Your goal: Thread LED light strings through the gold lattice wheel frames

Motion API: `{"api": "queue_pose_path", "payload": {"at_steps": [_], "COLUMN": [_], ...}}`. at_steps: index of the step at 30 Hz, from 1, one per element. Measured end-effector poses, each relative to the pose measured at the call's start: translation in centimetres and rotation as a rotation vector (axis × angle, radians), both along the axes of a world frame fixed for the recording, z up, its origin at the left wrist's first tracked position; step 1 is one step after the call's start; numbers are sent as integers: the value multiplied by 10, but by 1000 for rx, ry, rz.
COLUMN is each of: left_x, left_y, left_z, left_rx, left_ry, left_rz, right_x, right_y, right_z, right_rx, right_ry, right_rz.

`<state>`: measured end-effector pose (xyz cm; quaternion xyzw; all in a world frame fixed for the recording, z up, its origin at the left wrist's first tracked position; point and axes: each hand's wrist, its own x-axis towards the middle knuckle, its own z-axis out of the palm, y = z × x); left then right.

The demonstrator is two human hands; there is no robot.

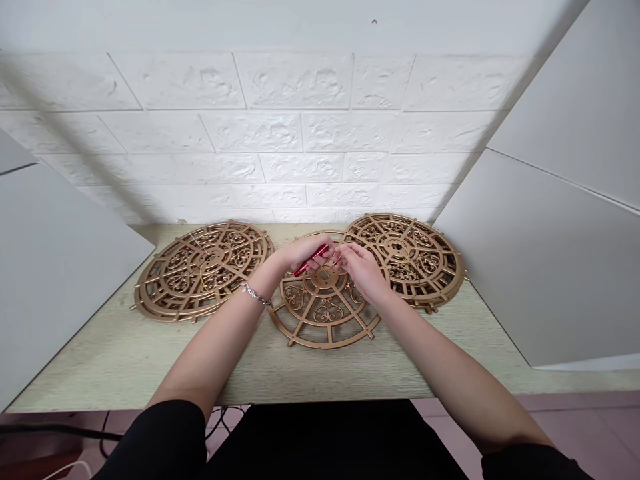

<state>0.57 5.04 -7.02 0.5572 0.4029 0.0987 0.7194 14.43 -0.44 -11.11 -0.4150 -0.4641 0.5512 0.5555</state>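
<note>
On the table (150, 373), one disc (329, 319) lies between two disc stacks (220, 253).

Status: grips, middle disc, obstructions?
Left grip closed on red tool; right grip alongside, contents unclear. Middle gold disc on table below. Grips partly cover it.

A white brick-patterned wall (270, 80) rises behind a pale, wood-grained tabletop (117, 367), with a plain left panel (65, 267) and right panel (545, 267) flanking it. Below lie pinkish floor (590, 427), a thick black cable (55, 431) and a white cord (67, 469).

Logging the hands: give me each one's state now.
Left hand: closed around a red object.
Right hand: closed; what it holds, if anything, cannot be told.
</note>
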Motion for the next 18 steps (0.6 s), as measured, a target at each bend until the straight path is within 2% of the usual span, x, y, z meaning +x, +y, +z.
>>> {"api": "queue_pose_path", "payload": {"at_steps": [3, 6, 9, 13, 15, 18], "left_x": [-2, -3, -2, 2, 4, 6], "left_y": [5, 8, 9, 7, 6, 5], "left_z": [-4, -7, -9, -10, -11, -13], "left_rx": [-13, -37, -147, -314, -366, -413], "left_ry": [-33, -91, -200, -337, -379, -423], "left_rz": [75, 220, 326, 343, 349, 367], "right_x": [1, 1, -2, -8, -10, -12], "right_y": [-3, -10, -18, -26, -28, -29], "right_z": [1, 6, 9, 4, 0, -4], "right_rx": [72, 181, 353, 595, 678, 717], "right_ry": [-177, -406, -689, -1162, -1301, -1387], "right_rz": [-87, -135, -65, 105, 164, 183]}}
